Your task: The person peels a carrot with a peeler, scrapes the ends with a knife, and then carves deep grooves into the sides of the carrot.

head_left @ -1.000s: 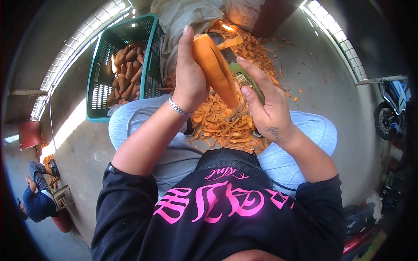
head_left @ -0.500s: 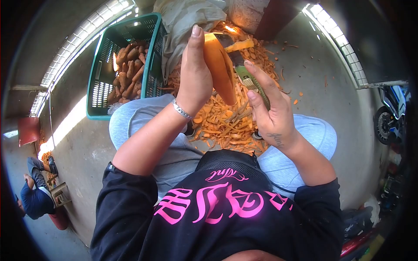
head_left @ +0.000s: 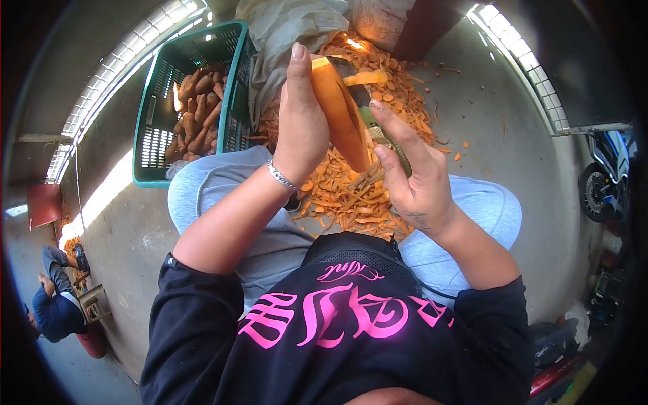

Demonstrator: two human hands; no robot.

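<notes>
My left hand [head_left: 302, 121] is closed around a large peeled carrot [head_left: 341, 115], thumb pointing up and a chain bracelet on the wrist. The carrot hangs tilted, its lower end towards my right hand. A knife [head_left: 380, 135] with a green, patterned handle is in my right hand [head_left: 420, 179], index finger stretched along it. Its dark blade lies behind and beside the carrot, partly hidden. An orange slice [head_left: 366, 77] rests across the blade near its far end. Below both hands, a heap of carrot slices and peelings [head_left: 351, 196] covers the floor between my legs.
A green plastic crate [head_left: 241, 74] of unpeeled carrots [head_left: 196, 115] stands at the left. Beside it is a pale sack [head_left: 283, 47]. Another person [head_left: 57, 304] sits low at the far left. A motorcycle [head_left: 604, 175] stands at the right edge.
The carrot and my left hand have shifted slightly left. My right hand with the knife has moved left and a little down, closer to the carrot.
</notes>
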